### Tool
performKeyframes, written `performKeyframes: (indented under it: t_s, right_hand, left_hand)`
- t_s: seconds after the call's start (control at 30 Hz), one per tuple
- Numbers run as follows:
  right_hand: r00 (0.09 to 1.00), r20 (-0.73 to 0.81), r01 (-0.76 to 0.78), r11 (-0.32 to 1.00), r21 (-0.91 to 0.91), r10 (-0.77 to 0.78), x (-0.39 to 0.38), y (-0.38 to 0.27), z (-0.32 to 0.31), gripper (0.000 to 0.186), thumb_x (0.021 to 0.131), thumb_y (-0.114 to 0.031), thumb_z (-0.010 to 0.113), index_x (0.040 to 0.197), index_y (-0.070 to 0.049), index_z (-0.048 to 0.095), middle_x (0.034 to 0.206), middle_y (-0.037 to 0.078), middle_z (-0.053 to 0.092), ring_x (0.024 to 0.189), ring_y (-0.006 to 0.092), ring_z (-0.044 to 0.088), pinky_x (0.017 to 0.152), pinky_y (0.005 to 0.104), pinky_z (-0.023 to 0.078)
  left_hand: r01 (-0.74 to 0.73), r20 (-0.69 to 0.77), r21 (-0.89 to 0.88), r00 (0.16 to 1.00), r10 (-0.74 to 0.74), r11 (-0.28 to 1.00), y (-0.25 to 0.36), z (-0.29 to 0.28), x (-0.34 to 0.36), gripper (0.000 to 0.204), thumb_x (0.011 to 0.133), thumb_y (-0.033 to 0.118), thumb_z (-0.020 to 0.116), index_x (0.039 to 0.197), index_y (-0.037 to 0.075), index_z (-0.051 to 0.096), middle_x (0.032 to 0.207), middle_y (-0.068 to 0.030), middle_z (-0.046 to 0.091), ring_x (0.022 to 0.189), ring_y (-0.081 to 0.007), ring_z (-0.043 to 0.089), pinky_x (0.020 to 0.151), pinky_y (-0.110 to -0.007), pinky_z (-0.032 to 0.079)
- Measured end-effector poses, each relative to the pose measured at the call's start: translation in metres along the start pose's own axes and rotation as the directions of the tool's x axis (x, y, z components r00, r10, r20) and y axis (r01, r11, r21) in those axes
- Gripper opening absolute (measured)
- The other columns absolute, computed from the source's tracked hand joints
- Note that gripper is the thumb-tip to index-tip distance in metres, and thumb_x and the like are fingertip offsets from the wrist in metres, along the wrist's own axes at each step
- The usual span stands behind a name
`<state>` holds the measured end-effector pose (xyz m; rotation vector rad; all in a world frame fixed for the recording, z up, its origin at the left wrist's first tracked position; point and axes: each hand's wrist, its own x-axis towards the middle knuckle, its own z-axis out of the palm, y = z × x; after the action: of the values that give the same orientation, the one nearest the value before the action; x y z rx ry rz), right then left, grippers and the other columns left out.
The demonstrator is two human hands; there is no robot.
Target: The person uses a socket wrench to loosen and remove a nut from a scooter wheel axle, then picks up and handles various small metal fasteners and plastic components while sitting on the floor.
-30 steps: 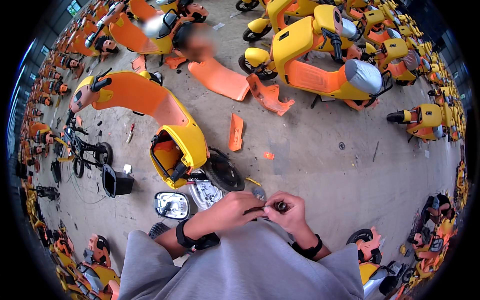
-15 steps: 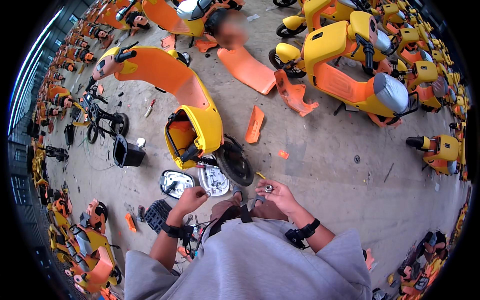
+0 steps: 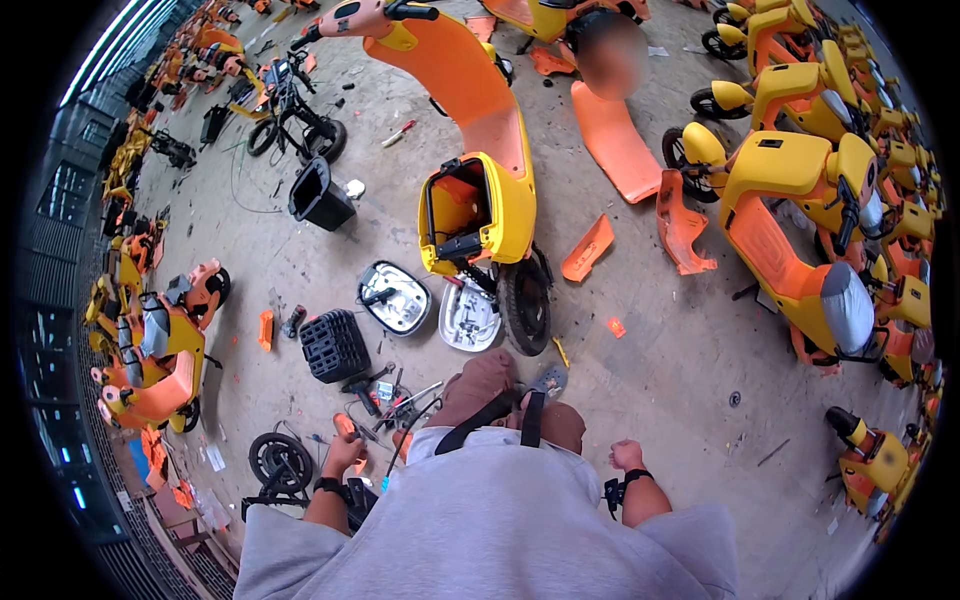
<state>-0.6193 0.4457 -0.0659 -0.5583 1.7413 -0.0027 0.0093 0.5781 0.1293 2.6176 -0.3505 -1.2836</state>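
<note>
My left hand [image 3: 345,452] hangs low by my side, over an orange plastic piece [image 3: 346,426] on the floor; its fingers are too small and unclear to read. My right hand [image 3: 628,456] is closed at my right side, and whatever it may hold is hidden. In front of me stands a yellow and orange scooter body [image 3: 505,215] with an open yellow compartment and a black wheel [image 3: 525,308]. Beside the wheel lie two white trays, one with a dark rim [image 3: 410,290] and one holding small parts [image 3: 455,335].
Left of my legs are a black ribbed case [image 3: 335,346], a power drill [image 3: 360,392], scattered tools and a loose wheel [image 3: 280,462]. A black bin [image 3: 322,200] stands farther off. Orange panels [image 3: 615,145] lie ahead, near a person [image 3: 605,60]. Scooters [image 3: 790,200] line the right side.
My view has swung left and my legs are bent forward. Both hands have dropped from in front of me to my sides. The shiny metal part in my right hand no longer shows.
</note>
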Motion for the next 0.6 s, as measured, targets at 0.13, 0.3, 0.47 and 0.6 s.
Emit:
performKeyframes:
  t_s: [0.13,0.3,0.47,0.6]
  right_hand:
    - [0.993,-0.021,-0.115,0.992,-0.043,0.115,-0.032,0.018,-0.028,0.021,0.081,-0.013,0.053,0.091,0.004,0.061,0.074,0.015,0.066,0.054,0.0216,0.064,0.047,0.0329,0.052]
    - [0.996,0.005,0.088,0.992,0.092,-0.089,-0.048,-0.054,-0.010,0.021,0.080,-0.013,0.053,0.089,0.005,0.060,0.074,0.014,0.065,0.054,0.0204,0.063,0.047,0.0298,0.051]
    - [0.978,-0.007,0.206,0.967,0.150,-0.207,-0.054,-0.156,0.055,0.019,0.080,-0.013,0.050,0.084,0.004,0.059,0.071,0.013,0.062,0.049,0.0184,0.058,0.044,0.0286,0.048]
    - [0.939,-0.020,0.340,0.921,0.192,-0.343,-0.077,-0.220,0.119,0.018,0.079,-0.012,0.047,0.073,0.002,0.056,0.063,0.010,0.056,0.042,0.0154,0.050,0.038,0.0272,0.041]
  left_hand:
    - [-0.080,0.046,-0.021,0.996,0.081,0.997,-0.010,0.031,-0.035,0.024,0.079,0.018,0.062,0.080,-0.006,0.066,0.071,-0.0112,0.067,0.061,-0.0152,0.064,0.056,-0.027,0.052]
    - [-0.174,0.057,-0.007,0.983,0.174,0.985,-0.042,0.029,-0.014,0.022,0.072,0.012,0.066,0.081,-0.009,0.066,0.070,-0.0123,0.068,0.063,-0.0167,0.065,0.061,-0.028,0.052]
    - [-0.202,0.004,-0.078,0.979,0.203,0.976,-0.043,-0.013,0.025,0.019,0.074,0.011,0.069,0.081,-0.005,0.065,0.070,-0.0102,0.068,0.063,-0.0146,0.064,0.060,-0.028,0.051]
    - [-0.167,0.054,-0.053,0.984,0.170,0.985,-0.018,-0.062,0.073,0.026,0.084,0.021,0.068,0.075,-0.003,0.061,0.068,-0.0095,0.067,0.061,-0.0132,0.064,0.056,-0.026,0.050]
